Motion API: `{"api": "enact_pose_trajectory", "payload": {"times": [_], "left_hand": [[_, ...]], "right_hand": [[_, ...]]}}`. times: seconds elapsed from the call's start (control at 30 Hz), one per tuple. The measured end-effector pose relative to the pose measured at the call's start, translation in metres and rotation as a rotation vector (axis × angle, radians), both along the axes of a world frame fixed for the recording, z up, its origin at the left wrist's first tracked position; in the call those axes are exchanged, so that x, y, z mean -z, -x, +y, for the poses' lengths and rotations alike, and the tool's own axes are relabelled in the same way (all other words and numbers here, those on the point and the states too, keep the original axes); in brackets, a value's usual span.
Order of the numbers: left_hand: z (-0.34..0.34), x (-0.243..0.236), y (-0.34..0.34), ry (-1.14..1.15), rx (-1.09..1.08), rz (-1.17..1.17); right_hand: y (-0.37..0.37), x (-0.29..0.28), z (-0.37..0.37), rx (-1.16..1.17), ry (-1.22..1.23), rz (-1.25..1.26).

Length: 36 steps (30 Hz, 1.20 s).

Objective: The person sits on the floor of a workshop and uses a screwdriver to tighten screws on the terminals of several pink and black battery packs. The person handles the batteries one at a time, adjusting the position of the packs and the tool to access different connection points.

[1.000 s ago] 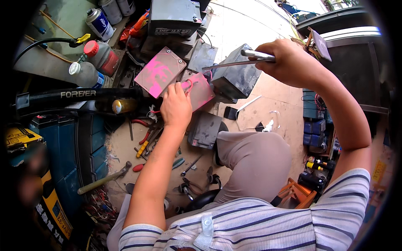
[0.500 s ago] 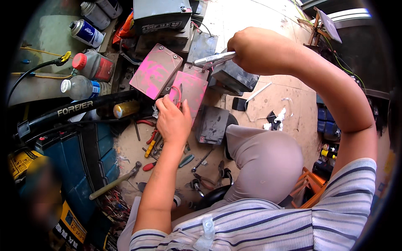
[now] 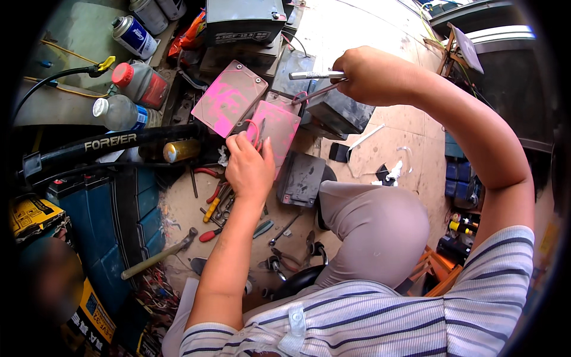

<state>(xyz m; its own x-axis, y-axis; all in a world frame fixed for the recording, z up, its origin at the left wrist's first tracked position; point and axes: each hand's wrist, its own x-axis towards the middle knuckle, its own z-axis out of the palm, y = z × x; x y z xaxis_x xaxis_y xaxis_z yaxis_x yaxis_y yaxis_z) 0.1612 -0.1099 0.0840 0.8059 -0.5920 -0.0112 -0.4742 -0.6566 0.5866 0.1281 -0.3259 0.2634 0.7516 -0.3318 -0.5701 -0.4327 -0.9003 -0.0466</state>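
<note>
My right hand (image 3: 369, 77) is closed around a silver tool that shows as two lengths, a pale flat bar (image 3: 314, 75) and a thinner dark rod (image 3: 318, 93). The rod's tip is close to a battery terminal and a loop of pinkish-red wire. My left hand (image 3: 251, 169) pinches a red wire (image 3: 254, 130) over a pink-smeared battery (image 3: 281, 131); a dark pointed piece shows beside the wire, its kind unclear. Another pink-smeared battery (image 3: 231, 95) lies left of it. A black battery (image 3: 338, 110) stands below my right hand, and a dusty dark one (image 3: 301, 178) near my knee.
Pliers, a screwdriver and wrenches lie below my left hand, with a hammer (image 3: 160, 253) further left. A black tube (image 3: 113, 141) crosses the left side, near bottles (image 3: 122, 113) and spray cans (image 3: 134, 37). White scraps (image 3: 392, 172) lie on the floor to the right.
My right hand has shifted slightly right and down. The two lengths of its tool, close together before, now stand apart. My left hand stays at the red wire; the whole view has shifted a little.
</note>
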Motion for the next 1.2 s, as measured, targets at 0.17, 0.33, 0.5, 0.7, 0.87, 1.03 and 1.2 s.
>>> {"api": "enact_pose_trajectory", "payload": {"times": [0.17,0.33,0.5,0.7,0.87,1.03,1.2], "left_hand": [[0.001,0.006,-0.008,0.227,-0.071,0.021],[-0.007,0.007,-0.01,0.432,-0.157,0.278],[-0.014,0.001,-0.035,0.517,-0.208,0.503],[-0.002,-0.011,-0.061,0.314,-0.07,0.562],[-0.001,-0.005,-0.043,0.224,0.197,0.242],[-0.001,0.0,-0.036,0.135,0.25,0.341],[0.007,-0.011,-0.045,0.306,0.255,0.941]], "right_hand": [[-0.003,0.006,-0.004,0.105,-0.059,0.006],[-0.002,0.002,-0.005,0.201,-0.107,-0.038],[0.003,0.005,-0.007,0.2,-0.119,-0.079],[0.002,0.005,-0.001,0.292,-0.143,-0.073],[-0.001,0.008,-0.006,0.595,-0.242,-0.034],[0.001,0.012,-0.008,0.711,-0.287,-0.073],[0.001,0.015,-0.005,0.221,-0.108,-0.038]]}}
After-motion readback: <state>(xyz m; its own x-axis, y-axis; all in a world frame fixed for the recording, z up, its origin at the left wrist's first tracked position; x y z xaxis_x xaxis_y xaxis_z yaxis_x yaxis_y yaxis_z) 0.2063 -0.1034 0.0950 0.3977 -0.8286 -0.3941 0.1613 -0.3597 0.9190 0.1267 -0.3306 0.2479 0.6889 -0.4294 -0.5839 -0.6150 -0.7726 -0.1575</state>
